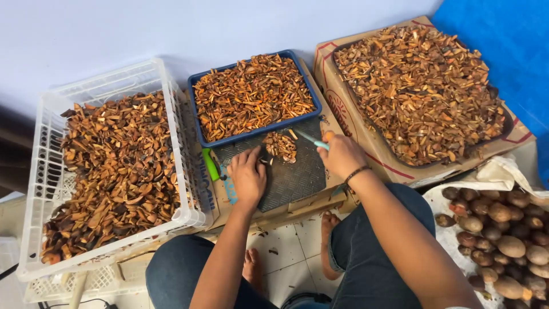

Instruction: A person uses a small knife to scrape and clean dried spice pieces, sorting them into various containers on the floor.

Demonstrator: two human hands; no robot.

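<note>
My left hand (247, 176) presses down on a dark piece on a dark textured cutting mat (294, 174), fingers curled over it. My right hand (341, 154) grips a knife with a light teal blade (311, 139) pointing left toward a small heap of orange-brown slivers (280, 145) on the mat. Just behind the mat stands a blue tray (200, 114) filled with the same thin orange slivers. A dark bracelet circles my right wrist.
A white plastic crate (48, 171) of brown husk pieces stands at left. A cardboard box (343, 109) holds more cut pieces at right. A white sack (497, 174) of whole brown nuts lies lower right. A green object (210, 165) lies beside the mat. My knees and bare feet sit below.
</note>
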